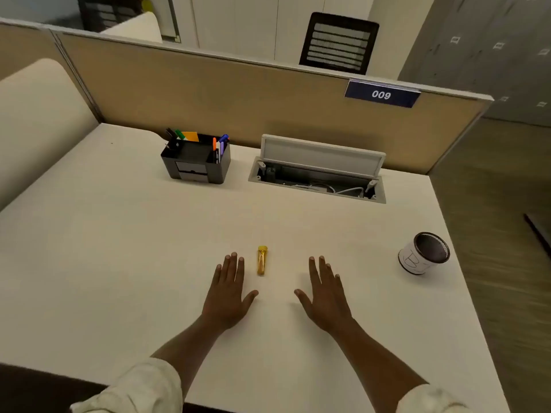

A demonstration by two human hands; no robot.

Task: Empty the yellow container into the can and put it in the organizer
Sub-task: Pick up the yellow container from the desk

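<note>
One yellow container (262, 260) lies on its side at the lower centre of the white desk (119, 263), between the left hand (228, 296) and right hand (326, 299), both flat with fingers spread, gripping nothing. One can (423, 253) stands at the right edge, well apart. One black organizer (195, 162) holding markers sits upper left, beside an open cable hatch (319, 171).
</note>
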